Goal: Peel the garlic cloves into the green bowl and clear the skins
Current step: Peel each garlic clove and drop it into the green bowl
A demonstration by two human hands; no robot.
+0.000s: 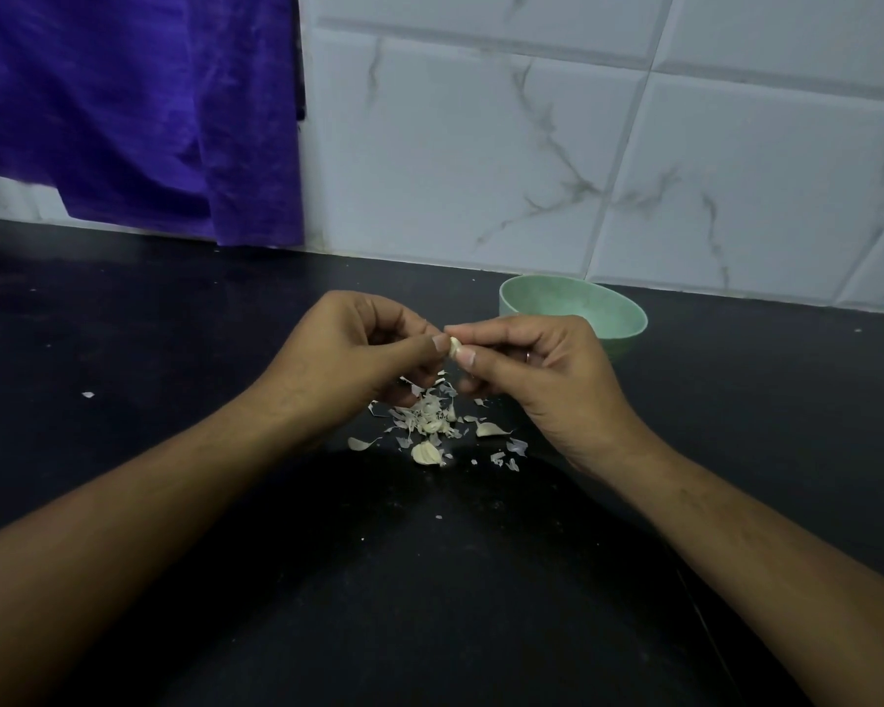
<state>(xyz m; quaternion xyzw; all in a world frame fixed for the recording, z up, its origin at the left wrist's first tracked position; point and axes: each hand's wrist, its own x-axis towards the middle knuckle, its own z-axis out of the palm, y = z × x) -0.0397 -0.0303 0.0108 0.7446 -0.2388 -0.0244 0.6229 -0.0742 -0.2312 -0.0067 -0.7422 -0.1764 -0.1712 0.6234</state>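
In the middle of the frame the left hand (358, 349) and the right hand (526, 364) met, and together they pinched one small garlic clove (455, 345) between the tips of the thumbs and the first fingers, the other fingers curled under. The clove stood in the air, above the table (174, 324), and its long axis seemed nearly upright, a little leaning, though it was too small to be sure. Directly under it lay the heap of skins (424, 418), and at the lower edge of this heap some loose cloves (426, 453) rested on the table. The green bowl (583, 303) stood to the right of the clove and a little higher in the frame, just behind the right hand, which covered its lower left part. So I judged that the right hand was the nearer one to carry the peeled clove, with a short way to the upper right. If the bowl held any cloves, I could not tell. A thin ring (528, 356) showed on the right hand. A purple cloth (134, 104) hung at the upper left, beside the tiled wall (634, 145). No brand, label or writing could be read anywhere.
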